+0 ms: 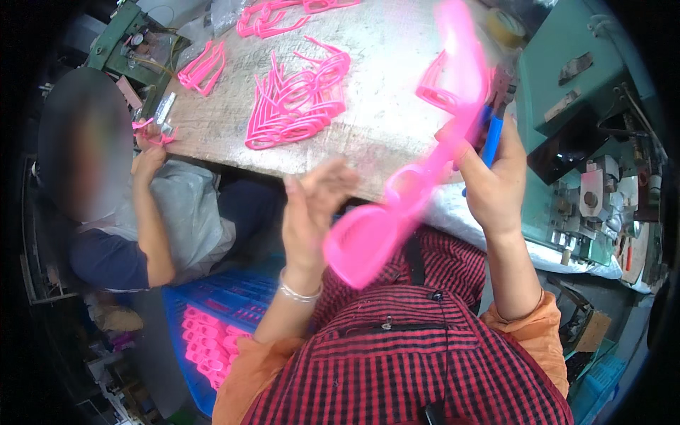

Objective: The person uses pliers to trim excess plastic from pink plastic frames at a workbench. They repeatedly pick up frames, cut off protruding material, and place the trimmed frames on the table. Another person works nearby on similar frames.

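My right hand (pixel 491 175) holds blue-handled pliers (pixel 494 138) and a blurred pink plastic eyeglass-frame piece (pixel 409 196), which slants down towards my lap. Beside the lower end of that piece, my left hand (pixel 313 212) is raised with its fingers apart; it appears to hold nothing, though motion blurs it. A pile of pink eyeglass frames (pixel 297 106) lies on the worktable (pixel 372 138) beyond my left hand. Another pink frame (pixel 438 87) rests on the table behind the piece in my right hand. The blur hides the exact grip.
At left a co-worker (pixel 180 212) handles a small pink piece. A blue crate (pixel 186 361) of pink parts stands low at left. Green machines flank the table, one at right (pixel 558 95). More frames (pixel 204 69) and a tape roll (pixel 504 29) lie farther off.
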A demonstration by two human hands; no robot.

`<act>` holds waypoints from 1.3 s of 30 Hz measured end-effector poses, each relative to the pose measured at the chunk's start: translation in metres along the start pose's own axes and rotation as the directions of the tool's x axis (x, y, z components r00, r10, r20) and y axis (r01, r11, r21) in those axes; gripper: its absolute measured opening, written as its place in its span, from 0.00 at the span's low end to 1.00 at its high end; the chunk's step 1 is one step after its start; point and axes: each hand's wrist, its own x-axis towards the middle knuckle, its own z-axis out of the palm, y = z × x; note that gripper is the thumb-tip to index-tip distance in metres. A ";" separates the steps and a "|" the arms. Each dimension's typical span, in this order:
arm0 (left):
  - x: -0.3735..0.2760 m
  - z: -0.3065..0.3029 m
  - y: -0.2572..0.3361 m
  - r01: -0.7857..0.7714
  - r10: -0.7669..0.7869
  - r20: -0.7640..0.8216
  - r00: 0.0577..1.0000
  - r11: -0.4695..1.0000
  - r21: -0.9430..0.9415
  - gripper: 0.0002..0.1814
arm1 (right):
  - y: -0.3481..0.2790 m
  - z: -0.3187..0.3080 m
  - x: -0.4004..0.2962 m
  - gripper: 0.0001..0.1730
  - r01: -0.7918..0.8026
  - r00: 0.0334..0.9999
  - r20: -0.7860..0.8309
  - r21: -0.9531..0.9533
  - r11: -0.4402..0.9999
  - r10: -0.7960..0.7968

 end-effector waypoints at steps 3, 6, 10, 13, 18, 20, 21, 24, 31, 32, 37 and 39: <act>-0.007 0.013 0.010 0.580 -0.365 0.492 0.790 0.703 -0.411 0.49 | -0.006 0.006 0.008 0.13 0.179 0.984 0.014 -0.182 0.967 -0.179; -0.009 0.019 0.016 0.657 -0.348 0.584 0.733 0.585 -0.476 0.36 | -0.012 0.016 0.010 0.13 0.267 0.962 0.129 -0.271 0.925 -0.240; 0.001 0.005 0.025 0.457 -0.325 0.348 0.879 0.783 -0.422 0.23 | -0.010 0.010 0.003 0.20 0.123 0.986 0.118 -0.047 0.991 -0.117; 0.006 0.001 0.032 0.147 -0.177 -0.060 0.982 0.929 -0.340 0.22 | -0.012 0.000 -0.011 0.19 -0.014 0.989 0.146 0.005 1.000 0.014; 0.010 -0.022 0.025 -0.198 0.192 -0.102 0.976 0.979 -0.044 0.23 | 0.000 0.002 -0.045 0.26 -0.060 0.809 0.572 -0.151 0.987 0.136; 0.004 -0.024 0.031 -0.175 0.168 -0.130 0.977 0.984 -0.044 0.24 | -0.013 -0.001 -0.045 0.27 -0.048 0.656 0.734 -0.193 0.980 0.176; 0.004 -0.024 0.032 -0.163 0.156 -0.147 0.977 0.986 -0.035 0.24 | -0.021 -0.002 -0.046 0.27 -0.038 0.630 0.748 -0.240 0.970 0.210; 0.000 -0.027 0.031 -0.215 0.213 -0.124 0.969 0.977 0.005 0.24 | -0.027 -0.002 -0.047 0.27 0.021 0.652 0.737 -0.252 0.968 0.178; -0.008 -0.019 0.027 -0.294 0.319 -0.194 0.928 0.944 0.149 0.33 | -0.032 0.019 -0.046 0.26 0.440 0.707 0.705 -0.381 0.813 -0.052; -0.005 -0.020 0.028 -0.325 0.345 -0.165 0.924 0.936 0.136 0.34 | -0.035 0.022 -0.044 0.27 0.461 0.712 0.699 -0.395 0.795 -0.066; -0.011 -0.012 0.038 -0.316 0.347 -0.202 0.916 0.934 0.167 0.36 | -0.040 0.030 -0.041 0.26 0.547 0.685 0.723 -0.426 0.721 -0.092; -0.010 -0.012 0.034 -0.361 0.385 -0.173 0.907 0.920 0.153 0.36 | -0.037 0.029 -0.042 0.25 0.576 0.688 0.720 -0.464 0.672 -0.092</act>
